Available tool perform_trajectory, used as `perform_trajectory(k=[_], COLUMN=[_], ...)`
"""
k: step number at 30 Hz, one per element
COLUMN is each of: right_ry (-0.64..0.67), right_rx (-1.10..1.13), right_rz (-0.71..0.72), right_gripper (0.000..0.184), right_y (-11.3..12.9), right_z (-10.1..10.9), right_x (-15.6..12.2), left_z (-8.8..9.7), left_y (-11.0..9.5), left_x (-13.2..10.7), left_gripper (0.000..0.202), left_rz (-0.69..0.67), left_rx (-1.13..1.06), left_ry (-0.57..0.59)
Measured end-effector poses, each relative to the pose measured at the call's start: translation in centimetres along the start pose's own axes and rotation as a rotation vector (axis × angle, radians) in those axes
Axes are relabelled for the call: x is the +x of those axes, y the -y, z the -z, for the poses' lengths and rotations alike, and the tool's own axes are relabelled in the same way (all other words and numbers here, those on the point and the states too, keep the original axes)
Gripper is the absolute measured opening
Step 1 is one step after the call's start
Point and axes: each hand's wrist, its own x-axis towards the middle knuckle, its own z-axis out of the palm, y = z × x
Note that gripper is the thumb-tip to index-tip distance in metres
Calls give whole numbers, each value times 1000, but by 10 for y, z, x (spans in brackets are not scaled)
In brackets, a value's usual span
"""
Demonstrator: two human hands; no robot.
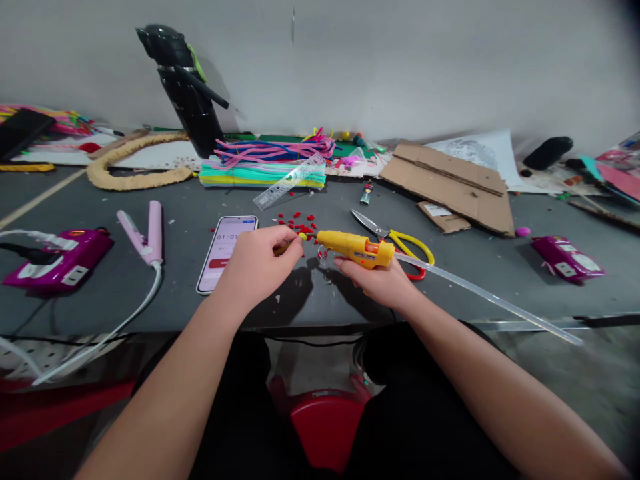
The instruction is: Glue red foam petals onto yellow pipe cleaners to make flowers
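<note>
Bare forearms (185, 360) reach over a grey table (480, 260). Left hand (265, 261) pinches a small yellow piece (303, 236) at the nozzle of a yellow glue gun (350, 247), gripped by the right hand (376, 279); whether they touch is unclear. Red bits (311, 217) lie just beyond, scissors (383, 233) beside the gun.

- Craft workshop, by the look of it
- long dark-grey flat desk (480, 260) against plain pale-grey wall (380, 60)
- bundled multicoloured fuzzy craft stems (240, 173)
- yellow pistol-shaped glue gun (345, 245)
- metal scissors with yellow-and-red loop handles (409, 247)
- flat brown cardboard pieces (450, 183)
</note>
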Motion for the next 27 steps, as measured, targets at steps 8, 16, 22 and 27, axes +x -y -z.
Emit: perform_trajectory(k=[8, 16, 22, 27], right_ry=[10, -4, 15, 6], right_rx=[18, 8, 3, -20], right_rz=[22, 40, 50, 59], right_gripper=[32, 27, 27, 25], right_y=[-2, 2, 8, 11], right_z=[1, 1, 2, 3], right_x=[1, 0, -3, -5], left_z=[-1, -2, -2, -2], left_y=[0, 0, -2, -4], left_x=[0, 0, 0, 1], left_gripper=[31, 30, 28, 29], left_rz=[17, 57, 86, 102], left_rx=[-18, -91, -138, -136], left_ry=[7, 28, 43, 26])
